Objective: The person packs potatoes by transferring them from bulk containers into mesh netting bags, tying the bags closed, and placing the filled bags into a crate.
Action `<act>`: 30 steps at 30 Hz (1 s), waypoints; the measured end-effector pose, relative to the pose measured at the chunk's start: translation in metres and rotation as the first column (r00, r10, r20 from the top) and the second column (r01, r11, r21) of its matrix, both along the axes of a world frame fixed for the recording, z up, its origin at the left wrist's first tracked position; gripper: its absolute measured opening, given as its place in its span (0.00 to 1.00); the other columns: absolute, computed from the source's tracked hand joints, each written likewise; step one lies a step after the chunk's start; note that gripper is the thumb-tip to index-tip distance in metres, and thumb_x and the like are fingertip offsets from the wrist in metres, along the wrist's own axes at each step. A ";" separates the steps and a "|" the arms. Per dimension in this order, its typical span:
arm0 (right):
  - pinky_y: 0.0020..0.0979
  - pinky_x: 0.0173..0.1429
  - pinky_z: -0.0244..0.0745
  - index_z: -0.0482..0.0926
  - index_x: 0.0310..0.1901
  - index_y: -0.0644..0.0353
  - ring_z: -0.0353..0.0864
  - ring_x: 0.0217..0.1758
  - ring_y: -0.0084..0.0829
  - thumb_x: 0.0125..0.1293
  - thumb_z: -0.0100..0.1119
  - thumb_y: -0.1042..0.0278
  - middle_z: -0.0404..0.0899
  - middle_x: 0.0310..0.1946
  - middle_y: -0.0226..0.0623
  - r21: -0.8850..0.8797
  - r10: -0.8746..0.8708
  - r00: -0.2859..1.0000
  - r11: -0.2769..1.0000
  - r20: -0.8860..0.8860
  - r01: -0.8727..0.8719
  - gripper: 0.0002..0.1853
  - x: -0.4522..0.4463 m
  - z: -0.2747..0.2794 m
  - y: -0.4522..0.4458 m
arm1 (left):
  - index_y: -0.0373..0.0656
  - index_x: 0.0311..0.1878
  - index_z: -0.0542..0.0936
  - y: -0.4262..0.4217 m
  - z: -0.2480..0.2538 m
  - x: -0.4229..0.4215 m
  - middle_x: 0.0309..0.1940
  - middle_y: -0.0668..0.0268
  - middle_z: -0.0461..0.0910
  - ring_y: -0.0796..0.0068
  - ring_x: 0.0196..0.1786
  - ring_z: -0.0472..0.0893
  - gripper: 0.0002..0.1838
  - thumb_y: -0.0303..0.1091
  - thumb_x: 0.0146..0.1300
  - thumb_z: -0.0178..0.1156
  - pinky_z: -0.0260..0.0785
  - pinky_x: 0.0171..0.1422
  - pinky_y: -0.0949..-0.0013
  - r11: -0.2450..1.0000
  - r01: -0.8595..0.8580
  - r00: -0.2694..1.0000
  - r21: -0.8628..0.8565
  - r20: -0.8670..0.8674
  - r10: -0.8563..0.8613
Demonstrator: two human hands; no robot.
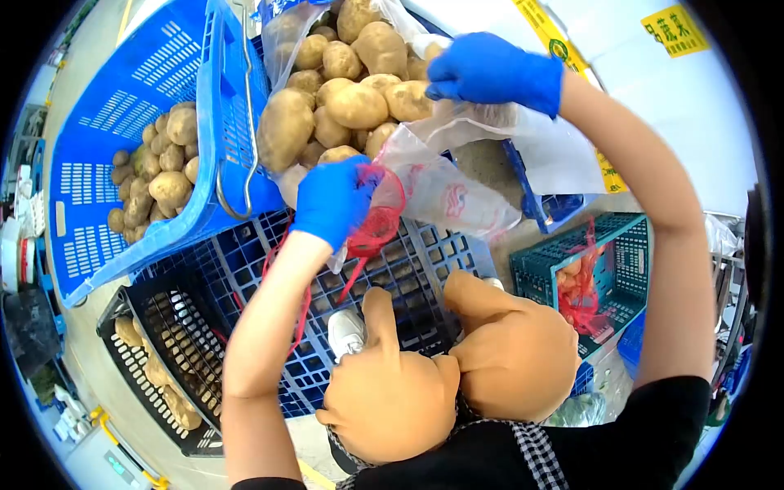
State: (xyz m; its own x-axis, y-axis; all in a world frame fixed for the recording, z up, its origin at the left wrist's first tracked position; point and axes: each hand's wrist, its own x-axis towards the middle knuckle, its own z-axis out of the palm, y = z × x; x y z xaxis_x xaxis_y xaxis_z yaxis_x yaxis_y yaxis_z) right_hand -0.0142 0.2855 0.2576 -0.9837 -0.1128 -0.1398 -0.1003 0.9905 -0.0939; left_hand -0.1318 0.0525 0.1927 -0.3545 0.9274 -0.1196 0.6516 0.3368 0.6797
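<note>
My left hand [333, 200], in a blue glove, is closed around the gathered part of a red mesh bag [377, 229], just in front of a heap of potatoes [357, 106]. Those potatoes lie in an opened clear plastic bag [465, 192] with red print, whose loose side spreads to the right. Over the heap's right edge, my right hand [494, 73], also gloved in blue, has its fingers curled in beside the potatoes and the plastic. What those fingers hold, if anything, is hidden.
A blue crate [208, 122] with potatoes and a metal handle stands at left. Below it is a black crate [122, 306] holding more potatoes. Blue pallets [416, 253] lie around my feet. At right, a green crate [629, 245] contains a red mesh bag of produce.
</note>
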 end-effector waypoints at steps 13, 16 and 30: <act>0.41 0.37 0.74 0.73 0.43 0.54 0.79 0.36 0.46 0.56 0.56 0.53 0.78 0.34 0.44 -0.169 -0.453 0.881 0.866 0.137 0.471 0.17 0.137 -0.111 -0.075 | 0.49 0.29 0.73 -0.036 -0.106 0.081 0.16 0.60 0.75 0.59 0.20 0.77 0.06 0.39 0.58 0.53 0.66 0.20 0.58 0.956 0.292 0.890 -0.025 -0.358 -0.281; 0.41 0.42 0.74 0.63 0.59 0.52 0.79 0.40 0.48 0.52 0.61 0.49 0.76 0.43 0.48 -0.383 -0.622 0.769 0.681 0.147 0.624 0.34 0.127 -0.109 -0.080 | 0.48 0.28 0.72 -0.032 -0.113 0.082 0.15 0.60 0.74 0.60 0.19 0.76 0.08 0.40 0.58 0.53 0.65 0.19 0.58 0.956 0.291 0.868 -0.043 -0.408 -0.283; 0.26 0.36 0.75 0.68 0.56 0.54 0.77 0.41 0.27 0.57 0.54 0.44 0.76 0.45 0.37 -0.503 -0.261 0.693 -0.848 0.672 0.168 0.29 0.123 -0.180 -0.059 | 0.55 0.44 0.77 -0.050 -0.104 0.075 0.26 0.61 0.80 0.58 0.27 0.79 0.12 0.36 0.54 0.57 0.71 0.31 0.59 0.988 0.134 0.963 -0.082 -0.224 -0.149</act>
